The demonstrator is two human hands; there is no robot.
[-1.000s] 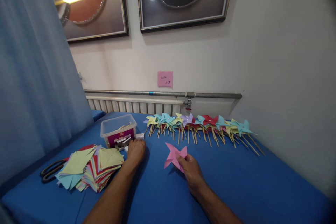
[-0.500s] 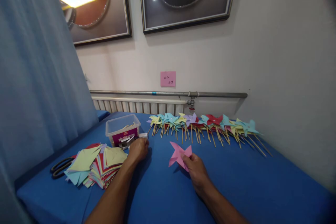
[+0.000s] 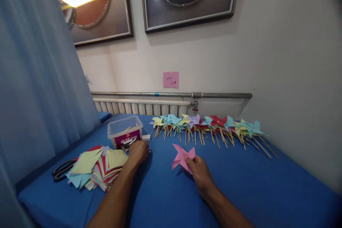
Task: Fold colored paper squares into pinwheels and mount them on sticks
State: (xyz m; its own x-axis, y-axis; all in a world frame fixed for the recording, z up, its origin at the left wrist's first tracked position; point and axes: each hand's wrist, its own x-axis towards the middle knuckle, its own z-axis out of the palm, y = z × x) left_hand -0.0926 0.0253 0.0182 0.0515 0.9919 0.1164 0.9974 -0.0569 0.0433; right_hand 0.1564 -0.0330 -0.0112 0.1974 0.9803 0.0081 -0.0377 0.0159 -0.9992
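Observation:
My right hand (image 3: 201,174) pinches a pink paper pinwheel (image 3: 181,157) between thumb and fingers, its four-pointed blades facing up above the blue table. My left hand (image 3: 139,152) is closed, with its fingers curled down near the table in front of the plastic tub. What its fingertips hold, if anything, is hidden. A small box (image 3: 129,142) with a white and grey look lies just behind that hand, partly covered by it. A small white box (image 3: 146,138) sits beyond the knuckles. The clear plastic tub (image 3: 125,127) with a purple label holds some thin wooden sticks.
Stacked coloured paper squares (image 3: 91,162) lie at the left, next to black-handled scissors (image 3: 62,169). A row of finished pinwheels on sticks (image 3: 195,120) runs along the back of the blue-covered table (image 3: 165,196). A blue curtain (image 3: 40,78) hangs at left.
My left hand has drawn slightly left and down, uncovering more of the white box and a tiny shiny thing on the table. My right hand and the pinwheel stay put.

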